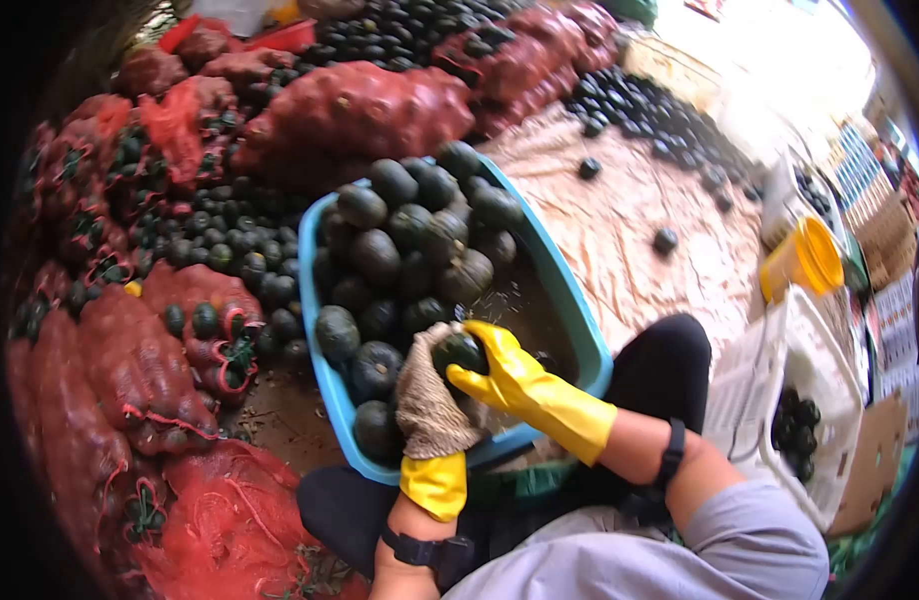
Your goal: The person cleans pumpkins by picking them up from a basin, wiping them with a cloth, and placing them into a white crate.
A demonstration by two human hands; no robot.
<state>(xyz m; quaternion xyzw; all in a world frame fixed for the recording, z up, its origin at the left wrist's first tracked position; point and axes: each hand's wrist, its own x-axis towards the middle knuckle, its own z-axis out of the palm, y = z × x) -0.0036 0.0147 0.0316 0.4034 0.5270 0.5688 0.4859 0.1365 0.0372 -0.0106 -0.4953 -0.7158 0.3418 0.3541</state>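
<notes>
A light blue tub [577,300] in front of me holds many dark green round squashes [377,255] and some water. My left hand [435,420], in a yellow glove, is wrapped in a tan mesh cloth [430,400] that hides its fingers. Between my two hands, over the near part of the tub, is a dark green squash [460,352]. My right hand [510,375], in a yellow glove, holds the squash from the right with thumb and fingers curved round it. The cloth presses on its left side.
Red mesh sacks [360,115] lie behind and left of the tub. Loose squashes [220,225] sit between them. At right are a tan sheet [620,210], a yellow bucket [800,258] and a white crate [745,385] holding squashes.
</notes>
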